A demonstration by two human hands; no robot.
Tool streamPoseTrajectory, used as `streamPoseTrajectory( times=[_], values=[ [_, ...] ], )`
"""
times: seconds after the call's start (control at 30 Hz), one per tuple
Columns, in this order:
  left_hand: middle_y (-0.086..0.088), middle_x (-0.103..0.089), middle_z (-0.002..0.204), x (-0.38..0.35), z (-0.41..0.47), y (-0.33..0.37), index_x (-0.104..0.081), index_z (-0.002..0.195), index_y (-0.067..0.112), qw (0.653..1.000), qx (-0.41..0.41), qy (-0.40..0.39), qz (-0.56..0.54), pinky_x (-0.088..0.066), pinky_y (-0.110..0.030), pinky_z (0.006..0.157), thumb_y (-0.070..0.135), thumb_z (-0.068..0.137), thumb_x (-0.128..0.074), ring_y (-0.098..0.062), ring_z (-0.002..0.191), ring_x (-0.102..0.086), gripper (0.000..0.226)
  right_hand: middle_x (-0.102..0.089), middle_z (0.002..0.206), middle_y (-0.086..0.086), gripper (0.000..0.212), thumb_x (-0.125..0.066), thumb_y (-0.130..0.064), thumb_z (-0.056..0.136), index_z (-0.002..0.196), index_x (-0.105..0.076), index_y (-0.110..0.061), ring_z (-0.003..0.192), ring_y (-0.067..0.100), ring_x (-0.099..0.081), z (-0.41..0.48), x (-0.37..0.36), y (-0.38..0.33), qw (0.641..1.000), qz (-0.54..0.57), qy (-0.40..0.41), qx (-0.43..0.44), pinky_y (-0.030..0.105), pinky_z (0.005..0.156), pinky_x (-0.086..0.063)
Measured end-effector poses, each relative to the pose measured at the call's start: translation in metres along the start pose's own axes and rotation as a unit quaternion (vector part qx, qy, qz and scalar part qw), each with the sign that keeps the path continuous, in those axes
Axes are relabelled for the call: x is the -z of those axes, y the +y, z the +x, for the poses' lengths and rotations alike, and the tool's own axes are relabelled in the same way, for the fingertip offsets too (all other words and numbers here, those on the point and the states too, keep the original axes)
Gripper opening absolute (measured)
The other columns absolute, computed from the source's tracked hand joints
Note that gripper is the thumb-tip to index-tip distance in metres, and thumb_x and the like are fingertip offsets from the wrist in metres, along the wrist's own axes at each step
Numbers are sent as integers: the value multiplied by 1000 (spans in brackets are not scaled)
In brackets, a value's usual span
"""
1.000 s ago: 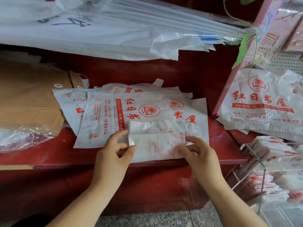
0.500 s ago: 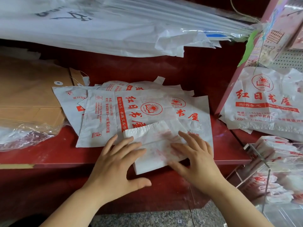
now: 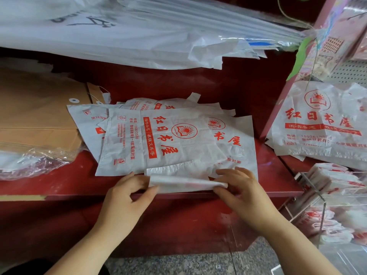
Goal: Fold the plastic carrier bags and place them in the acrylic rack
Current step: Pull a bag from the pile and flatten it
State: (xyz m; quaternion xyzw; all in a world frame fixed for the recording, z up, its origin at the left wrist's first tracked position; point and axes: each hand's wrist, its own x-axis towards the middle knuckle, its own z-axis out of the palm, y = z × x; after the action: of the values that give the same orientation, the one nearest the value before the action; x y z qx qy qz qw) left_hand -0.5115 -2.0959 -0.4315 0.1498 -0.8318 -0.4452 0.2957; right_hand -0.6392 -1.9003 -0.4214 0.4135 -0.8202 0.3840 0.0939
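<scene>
**One bag mid-fold, a pile to go**

On the red counter (image 3: 278, 175), a pile of flat carrier bags (image 3: 158, 139) lies unfolded. The acrylic rack (image 3: 324, 203), low right, already holds folded bags (image 3: 337, 179). At the counter's front edge is the half-folded bag (image 3: 184, 182): left hand (image 3: 127, 197) pinches one end, right hand (image 3: 242, 191) the other. Racking comes next, I'd say.

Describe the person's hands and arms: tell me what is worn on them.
Both the left hand and the right hand are bare: no gloves and no rings in view. Neither wrist carries a watch or bracelet. The left forearm and right forearm are uncovered to the picture's edge; no sleeve shows.
</scene>
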Motion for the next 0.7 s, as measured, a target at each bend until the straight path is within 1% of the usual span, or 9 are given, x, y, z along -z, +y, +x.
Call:
streamPoseTrajectory(
  times=[0.07,0.13,0.2,0.3,0.37,0.47,0.53,0.6,0.7],
  values=[
    [27,-62,57,0,2,2,-55,86,42,999,32,24,6,-36,4,65,5,77,-69,24,72,-54,41,-53,58,-25,13,-58,-37,74,73,-65,-26,70,2,-45,6,-5,-6,998,47,12,-43,10,66,-34],
    [22,-60,54,-1,5,4,-48,104,32,998,58,40,3,-35,5,64,9,78,-69,26,70,-51,40,-54,55,-15,12,-62,-29,82,71,-57,-30,62,-2,-49,15,-10,-14,993,99,13,-68,10,58,-35],
    [26,-61,54,-1,7,6,-43,120,28,997,60,44,11,-33,5,64,11,80,-68,26,70,-51,50,-50,53,-11,19,-60,-17,88,74,-55,-28,57,-4,-49,24,-17,-20,987,123,7,-104,10,54,-35],
    [12,-64,59,2,9,9,-38,134,20,996,71,57,15,-34,3,63,13,81,-67,19,70,-54,61,-47,54,-5,8,-54,-21,90,85,-59,-22,51,6,-43,36,-29,-26,983,115,5,-145,15,51,-33],
    [9,-64,69,3,10,7,-35,136,20,996,66,56,34,-34,3,65,13,81,-66,14,73,-55,64,-46,55,-10,13,-52,-23,91,96,-63,-16,50,5,-44,43,-37,-26,983,95,13,-159,15,51,-33],
    [8,-58,85,6,9,0,-44,133,17,991,27,61,118,-41,-5,77,17,79,-70,0,77,-54,60,-51,67,-11,27,-51,-26,91,115,-58,-15,67,9,-51,51,-44,-28,985,42,7,-167,23,62,-37],
    [0,-53,97,8,11,-7,-54,121,14,962,-91,86,243,-45,-26,83,35,77,-66,-14,87,-53,51,-58,78,-7,37,-51,-30,91,126,-50,-18,82,17,-55,53,-46,-34,987,6,-6,-161,26,69,-36],
    [-2,-45,111,7,12,-14,-54,116,15,931,-194,69,301,-34,-32,91,54,82,-45,-20,100,-45,52,-64,102,-1,43,-49,-35,92,131,-41,-21,101,21,-57,54,-49,-36,985,-43,-25,-165,26,78,-37],
    [-4,-43,130,0,13,-21,-46,119,20,910,-251,1,332,-16,-37,107,60,91,-22,-24,121,-37,55,-58,119,1,47,-35,-45,93,131,-45,-19,109,22,-55,52,-55,-38,982,-124,-29,-139,31,89,-36]
  ],
)
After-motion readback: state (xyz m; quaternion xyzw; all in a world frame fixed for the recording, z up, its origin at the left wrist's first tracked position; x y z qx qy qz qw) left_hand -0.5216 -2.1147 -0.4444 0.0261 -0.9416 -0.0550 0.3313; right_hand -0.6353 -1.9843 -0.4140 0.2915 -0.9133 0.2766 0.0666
